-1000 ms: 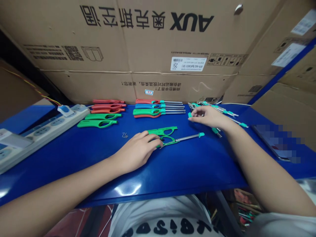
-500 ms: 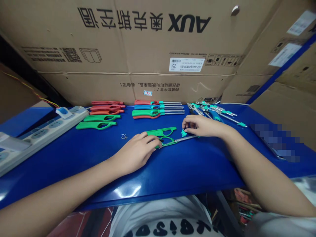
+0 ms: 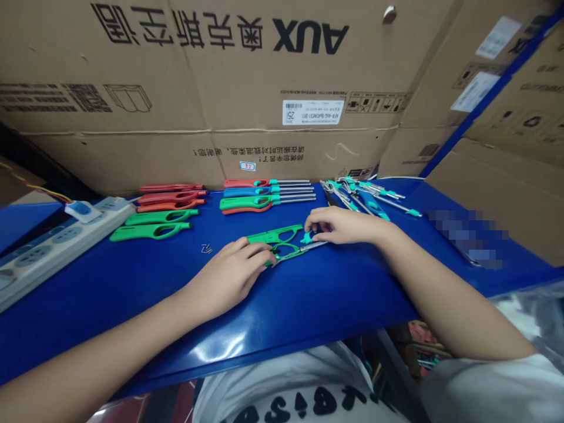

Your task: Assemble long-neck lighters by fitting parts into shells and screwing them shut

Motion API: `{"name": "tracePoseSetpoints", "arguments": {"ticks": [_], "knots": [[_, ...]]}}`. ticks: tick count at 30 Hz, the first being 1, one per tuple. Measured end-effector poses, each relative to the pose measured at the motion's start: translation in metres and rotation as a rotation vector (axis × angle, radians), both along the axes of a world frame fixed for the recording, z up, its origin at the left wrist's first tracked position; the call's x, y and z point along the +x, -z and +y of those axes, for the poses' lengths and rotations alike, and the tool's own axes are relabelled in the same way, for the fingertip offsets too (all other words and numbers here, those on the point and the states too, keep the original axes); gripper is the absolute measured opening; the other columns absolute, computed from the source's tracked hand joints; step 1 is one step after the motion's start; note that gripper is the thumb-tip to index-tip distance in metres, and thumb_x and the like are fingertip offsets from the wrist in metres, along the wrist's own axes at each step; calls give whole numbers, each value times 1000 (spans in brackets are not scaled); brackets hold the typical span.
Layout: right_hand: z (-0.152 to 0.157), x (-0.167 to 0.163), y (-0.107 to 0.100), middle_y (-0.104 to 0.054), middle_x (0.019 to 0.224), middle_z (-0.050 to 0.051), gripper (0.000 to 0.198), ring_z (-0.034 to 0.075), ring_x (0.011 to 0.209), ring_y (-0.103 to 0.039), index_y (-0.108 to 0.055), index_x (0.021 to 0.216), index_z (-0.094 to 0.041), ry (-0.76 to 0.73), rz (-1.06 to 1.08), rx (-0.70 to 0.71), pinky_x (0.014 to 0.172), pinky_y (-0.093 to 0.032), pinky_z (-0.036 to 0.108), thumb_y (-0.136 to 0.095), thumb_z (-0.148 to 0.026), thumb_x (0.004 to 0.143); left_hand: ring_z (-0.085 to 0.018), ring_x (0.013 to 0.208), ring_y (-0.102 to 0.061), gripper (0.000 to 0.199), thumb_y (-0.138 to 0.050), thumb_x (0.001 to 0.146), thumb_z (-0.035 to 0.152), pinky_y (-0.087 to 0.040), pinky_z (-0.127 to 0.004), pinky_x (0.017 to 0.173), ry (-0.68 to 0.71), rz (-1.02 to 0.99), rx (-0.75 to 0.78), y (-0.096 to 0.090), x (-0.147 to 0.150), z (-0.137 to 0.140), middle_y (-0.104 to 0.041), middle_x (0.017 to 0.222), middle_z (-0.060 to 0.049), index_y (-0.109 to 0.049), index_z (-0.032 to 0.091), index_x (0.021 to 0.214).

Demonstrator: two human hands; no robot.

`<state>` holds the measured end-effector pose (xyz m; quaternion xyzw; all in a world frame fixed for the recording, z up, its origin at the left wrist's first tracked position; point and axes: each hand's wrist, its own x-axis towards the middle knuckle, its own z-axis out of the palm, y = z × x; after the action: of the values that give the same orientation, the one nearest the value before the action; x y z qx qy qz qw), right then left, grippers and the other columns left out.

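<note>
My left hand [image 3: 235, 273] is closed on the handle end of a green lighter shell half [image 3: 288, 255], pressing it to the blue table. A metal tube [image 3: 314, 246] extends from this shell toward the right. A second green shell half [image 3: 293, 231] lies just behind, partly under my left fingers. Pinched in my right hand [image 3: 341, 226] is a small teal plastic piece [image 3: 305, 238], held just above the joint of shell and tube. My right fingers hide part of the tube's far end.
Assembled lighters [image 3: 247, 203] lie at the back middle. Green shells [image 3: 141, 233] and red shells [image 3: 170, 197] are to their left. Metal tubes with teal pieces [image 3: 374, 197] are heaped at back right. Small metal pins [image 3: 207, 249], a power strip [image 3: 57, 244] and a blurred-out dark object [image 3: 462, 241] lie around. Cardboard [image 3: 176, 155] walls the back.
My right hand has brought the teal piece left, closer to the green shell's tip. My left hand keeps its hold on the shell. The camera view has turned slightly right.
</note>
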<state>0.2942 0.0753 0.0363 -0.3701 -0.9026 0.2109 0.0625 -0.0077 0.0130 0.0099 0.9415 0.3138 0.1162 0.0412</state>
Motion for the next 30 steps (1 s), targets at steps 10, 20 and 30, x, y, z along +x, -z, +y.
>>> {"name": "tracePoseSetpoints", "arguments": {"ticks": [10,20,30], "knots": [[1,2,5,-65,85,4,13,15,73,-55,-62,82,-18,-15,-34,-27,68,-41,27,-52,-14,89,-26,105,-57,23,-43,103,19,-47,-42,88,7,1,-6,-1,0,0,-67,125,-6,-62,23,115],[-4,-3,-2,-66,81,5,29,15,68,-55,-65,87,-18,61,-28,44,62,-37,26,-57,-45,94,-26,106,-58,23,-44,102,19,-48,-41,90,3,-27,-10,-1,-1,0,-68,124,-7,-64,24,113],[-1,3,1,-67,86,5,17,16,69,-54,-63,94,-19,66,-63,9,64,-38,26,-52,-31,95,-28,106,-56,24,-43,103,18,-49,-43,88,5,16,1,-2,0,0,-66,127,-6,-63,24,115]]}}
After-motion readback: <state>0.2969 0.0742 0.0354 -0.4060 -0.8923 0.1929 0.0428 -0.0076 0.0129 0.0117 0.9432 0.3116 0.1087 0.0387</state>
